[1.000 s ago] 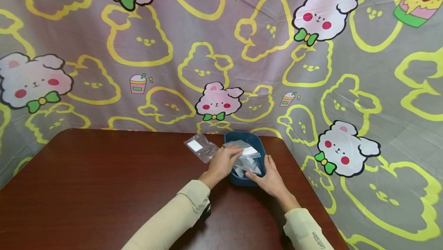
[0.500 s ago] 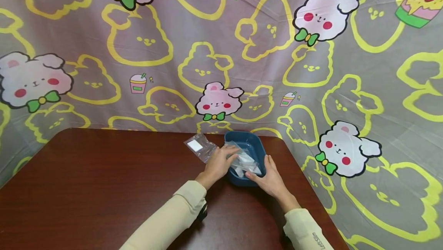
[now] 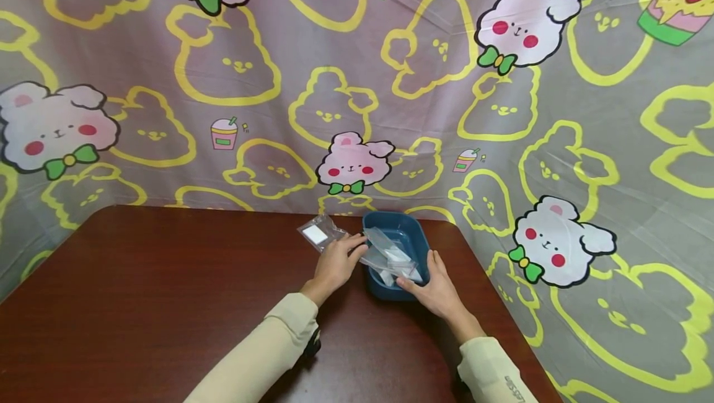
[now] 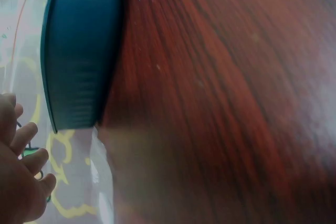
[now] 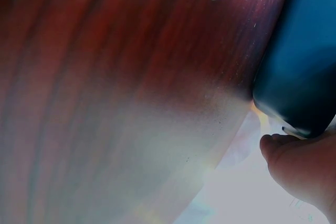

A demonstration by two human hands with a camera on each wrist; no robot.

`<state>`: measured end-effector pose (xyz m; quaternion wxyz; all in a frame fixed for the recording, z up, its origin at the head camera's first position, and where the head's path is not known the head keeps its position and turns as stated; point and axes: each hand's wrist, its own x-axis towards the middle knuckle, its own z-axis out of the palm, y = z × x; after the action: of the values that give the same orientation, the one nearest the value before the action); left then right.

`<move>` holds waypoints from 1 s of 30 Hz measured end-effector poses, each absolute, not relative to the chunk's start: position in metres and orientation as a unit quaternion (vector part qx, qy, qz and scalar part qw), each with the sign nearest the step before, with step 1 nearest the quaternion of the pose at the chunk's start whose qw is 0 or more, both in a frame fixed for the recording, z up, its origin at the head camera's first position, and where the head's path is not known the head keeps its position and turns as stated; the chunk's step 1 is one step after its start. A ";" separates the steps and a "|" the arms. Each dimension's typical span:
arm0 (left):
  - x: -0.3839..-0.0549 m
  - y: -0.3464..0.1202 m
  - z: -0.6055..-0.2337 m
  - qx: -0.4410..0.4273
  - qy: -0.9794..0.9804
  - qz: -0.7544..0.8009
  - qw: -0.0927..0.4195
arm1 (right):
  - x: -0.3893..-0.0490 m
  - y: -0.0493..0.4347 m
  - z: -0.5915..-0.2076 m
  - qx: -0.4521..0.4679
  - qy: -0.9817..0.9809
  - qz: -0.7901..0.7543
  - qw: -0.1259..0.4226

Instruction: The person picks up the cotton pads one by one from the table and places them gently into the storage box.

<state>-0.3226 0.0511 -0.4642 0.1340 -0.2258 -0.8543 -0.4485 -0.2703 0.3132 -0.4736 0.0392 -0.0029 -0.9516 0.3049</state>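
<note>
A blue plastic bin (image 3: 411, 229) stands near the right edge of the table. Inside its near part lie several clear zip bags (image 3: 397, 255) with white pieces in them; one bag's top leans over the left rim. My right hand (image 3: 437, 291) grips the bin's right side, thumb over the rim and fingers along the outer wall. Just left of the bin hovers my left hand (image 3: 333, 264), its fingers slightly bent and apart, with nothing seen between them. The left wrist view shows the bin's outer wall (image 4: 84, 51) beyond those fingers (image 4: 32, 161).
Behind the left hand, another clear bag with a white card (image 3: 315, 234) lies flat on the brown table (image 3: 167, 291). A curtain (image 3: 262, 111) printed with cartoon bears and rabbits hangs along the table's back and right sides.
My left hand has let go of a clear bag, now in the bin, and drawn back left past the rim. The right hand has kept its hold on the bin.
</note>
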 end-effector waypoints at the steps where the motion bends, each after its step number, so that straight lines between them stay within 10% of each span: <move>1: -0.324 0.049 -0.466 -0.222 -0.854 -0.450 0.136 | -0.270 0.314 -0.474 -0.003 -0.951 0.306 0.040; 30: -0.350 -0.005 -0.498 -0.098 -0.897 -0.408 0.140 | -0.271 0.316 -0.475 -0.002 -0.951 0.306 0.039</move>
<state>-0.3495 -0.0047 -0.4980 0.1399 -0.0978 -0.8970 -0.4078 -0.2707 0.3155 -0.4755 0.0387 -0.0021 -0.9512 0.3062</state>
